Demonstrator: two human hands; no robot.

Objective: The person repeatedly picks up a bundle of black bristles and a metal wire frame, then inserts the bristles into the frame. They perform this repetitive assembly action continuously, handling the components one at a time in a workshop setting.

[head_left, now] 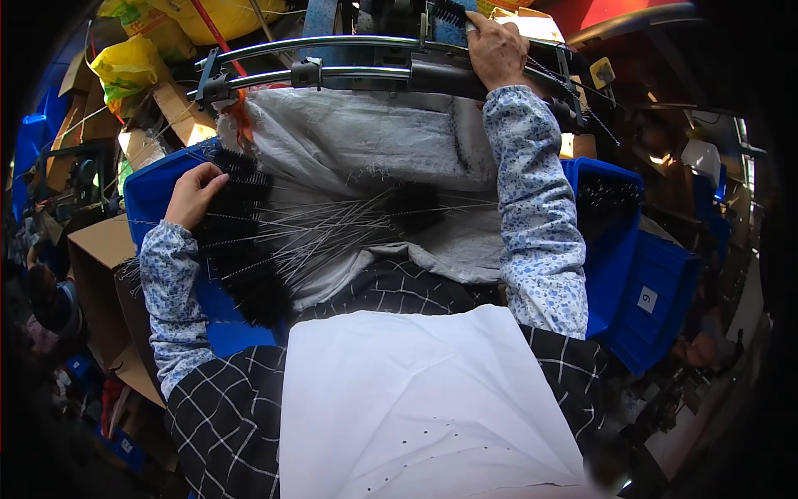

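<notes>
Black twisted-wire brushes [249, 279] lie in a heap across my lap at the left, their thin bare wire handles [324, 237] fanning out to the right. My left hand [195, 195] is closed at the heap's upper left edge, thumb and fingers pinched on the bristles of a brush there. Up at the machine [366, 58], my right hand [499, 51] is closed round one black brush [449, 12]; bristles show left of its fingertips, and a twisted wire trails down to the right past the wrist. The fingers partly hide the hold.
Whitish sheeting [349, 133] covers my lap below the machine's metal rails. Blue bins stand at left [154, 191] and right [603, 241], the right one holding more black brushes [611, 195]. An open cardboard box [104, 249] and yellow bags [129, 71] are at the left.
</notes>
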